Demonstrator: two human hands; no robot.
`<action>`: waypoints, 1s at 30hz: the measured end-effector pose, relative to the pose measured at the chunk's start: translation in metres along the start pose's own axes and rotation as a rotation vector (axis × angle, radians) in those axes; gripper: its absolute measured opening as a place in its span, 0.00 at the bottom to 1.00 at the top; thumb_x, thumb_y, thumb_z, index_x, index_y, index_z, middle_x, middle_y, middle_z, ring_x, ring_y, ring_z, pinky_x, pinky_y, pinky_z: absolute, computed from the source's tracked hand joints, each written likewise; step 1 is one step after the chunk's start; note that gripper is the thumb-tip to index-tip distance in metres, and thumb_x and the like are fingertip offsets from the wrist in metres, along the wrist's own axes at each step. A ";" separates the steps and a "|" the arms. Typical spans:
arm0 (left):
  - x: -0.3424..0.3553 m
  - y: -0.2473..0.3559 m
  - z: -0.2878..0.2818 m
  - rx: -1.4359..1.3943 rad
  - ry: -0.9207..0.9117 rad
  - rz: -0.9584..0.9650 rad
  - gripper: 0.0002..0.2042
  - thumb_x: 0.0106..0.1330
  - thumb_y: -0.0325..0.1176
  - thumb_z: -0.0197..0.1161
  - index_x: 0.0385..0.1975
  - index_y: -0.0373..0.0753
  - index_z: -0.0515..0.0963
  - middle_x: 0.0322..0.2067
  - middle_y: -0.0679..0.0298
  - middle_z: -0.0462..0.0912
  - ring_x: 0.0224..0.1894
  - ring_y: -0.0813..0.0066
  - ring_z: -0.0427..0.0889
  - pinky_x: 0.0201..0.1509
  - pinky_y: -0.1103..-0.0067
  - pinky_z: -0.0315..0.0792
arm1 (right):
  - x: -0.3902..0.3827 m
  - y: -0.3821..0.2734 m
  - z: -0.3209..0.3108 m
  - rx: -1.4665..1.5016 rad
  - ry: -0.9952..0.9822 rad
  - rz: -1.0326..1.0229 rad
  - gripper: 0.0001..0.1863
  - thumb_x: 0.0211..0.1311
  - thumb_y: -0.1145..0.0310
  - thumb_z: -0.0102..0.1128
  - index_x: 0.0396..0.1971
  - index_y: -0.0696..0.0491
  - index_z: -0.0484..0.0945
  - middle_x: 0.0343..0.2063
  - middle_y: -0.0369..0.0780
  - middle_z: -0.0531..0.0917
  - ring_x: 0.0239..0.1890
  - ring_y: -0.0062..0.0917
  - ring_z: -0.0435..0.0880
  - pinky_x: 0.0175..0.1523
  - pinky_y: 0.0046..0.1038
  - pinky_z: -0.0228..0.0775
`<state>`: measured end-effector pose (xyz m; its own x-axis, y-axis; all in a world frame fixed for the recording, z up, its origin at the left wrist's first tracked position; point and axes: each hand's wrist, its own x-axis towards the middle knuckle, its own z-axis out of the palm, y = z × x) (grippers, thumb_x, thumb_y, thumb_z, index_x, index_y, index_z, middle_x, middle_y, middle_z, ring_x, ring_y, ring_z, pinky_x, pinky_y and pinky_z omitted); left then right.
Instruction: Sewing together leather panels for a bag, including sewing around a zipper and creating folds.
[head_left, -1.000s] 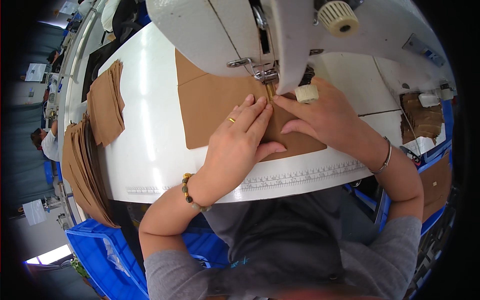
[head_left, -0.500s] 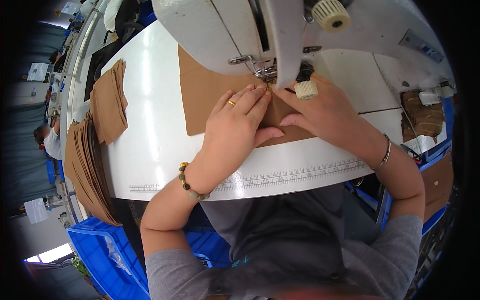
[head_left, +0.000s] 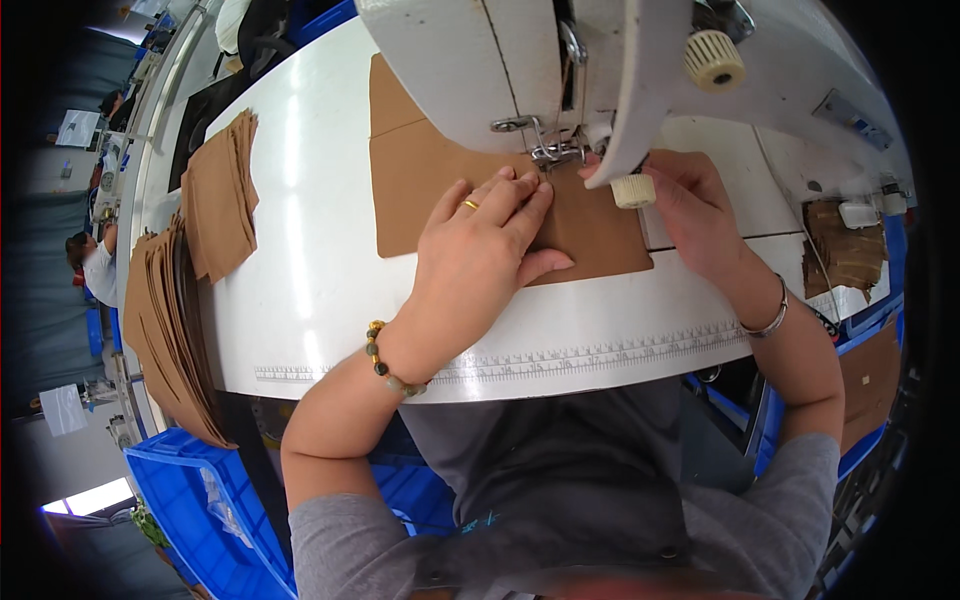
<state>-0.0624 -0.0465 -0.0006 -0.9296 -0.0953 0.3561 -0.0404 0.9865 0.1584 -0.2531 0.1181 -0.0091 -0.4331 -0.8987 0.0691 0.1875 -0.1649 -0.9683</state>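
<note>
A flat piece of brown fabric (head_left: 600, 240) lies on the white table under the presser foot (head_left: 556, 155) of a white sewing machine (head_left: 450, 70). My left hand (head_left: 490, 235) rests open on it, palm down, its fingertips just in front of the foot. To the right of the needle area, my right hand (head_left: 700, 215) is raised off the fabric with its fingers bent together. The machine's front part and a cream knob (head_left: 632, 191) partly cover those fingertips, so anything in them is hidden.
Brown fabric pieces stand in two stacks at the left, a smaller one (head_left: 220, 195) and a larger one (head_left: 170, 330). More brown pieces (head_left: 843, 245) lie at the far right. A printed ruler (head_left: 560, 355) runs along the table's front edge. A blue crate (head_left: 200, 500) stands lower left.
My right hand has come off the fabric and moved right, its fingers now bent beside the needle area. The fabric's right part is uncovered. My left hand stays on the fabric.
</note>
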 end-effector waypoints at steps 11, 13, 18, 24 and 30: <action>0.001 0.000 0.001 -0.033 0.035 -0.008 0.29 0.53 0.50 0.75 0.51 0.37 0.86 0.51 0.61 0.86 0.60 0.62 0.82 0.65 0.64 0.74 | -0.007 0.009 0.017 -1.339 -0.122 -0.503 0.18 0.62 0.61 0.70 0.49 0.54 0.84 0.53 0.40 0.85 0.63 0.37 0.78 0.73 0.47 0.62; 0.002 -0.001 0.001 -0.032 0.036 -0.008 0.29 0.53 0.50 0.75 0.51 0.37 0.86 0.51 0.61 0.86 0.60 0.62 0.83 0.64 0.65 0.75 | -0.006 0.008 0.018 -1.341 -0.118 -0.514 0.18 0.62 0.61 0.69 0.49 0.54 0.84 0.53 0.40 0.85 0.64 0.37 0.77 0.73 0.47 0.62; 0.002 -0.003 0.004 -0.049 0.010 -0.018 0.31 0.57 0.53 0.71 0.55 0.37 0.84 0.54 0.62 0.84 0.62 0.61 0.80 0.65 0.58 0.74 | -0.004 0.008 0.018 -1.336 -0.120 -0.510 0.18 0.62 0.61 0.69 0.48 0.55 0.84 0.53 0.40 0.85 0.63 0.37 0.77 0.73 0.47 0.62; 0.003 -0.006 0.006 -0.056 0.019 -0.015 0.31 0.57 0.53 0.71 0.55 0.37 0.84 0.54 0.62 0.84 0.63 0.62 0.80 0.65 0.58 0.73 | -0.003 0.009 0.017 -1.331 -0.117 -0.495 0.18 0.62 0.61 0.70 0.48 0.55 0.84 0.52 0.40 0.85 0.63 0.37 0.78 0.74 0.47 0.62; 0.003 -0.006 0.005 -0.056 0.011 -0.040 0.30 0.58 0.53 0.71 0.55 0.37 0.84 0.54 0.61 0.84 0.63 0.61 0.79 0.65 0.58 0.73 | -0.003 0.006 0.018 -1.338 -0.124 -0.491 0.19 0.62 0.62 0.69 0.50 0.56 0.83 0.52 0.42 0.84 0.63 0.37 0.78 0.74 0.47 0.62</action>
<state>-0.0671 -0.0520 -0.0054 -0.9236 -0.1361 0.3584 -0.0565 0.9730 0.2239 -0.2349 0.1123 -0.0110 -0.1176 -0.9043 0.4104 -0.9439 -0.0267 -0.3292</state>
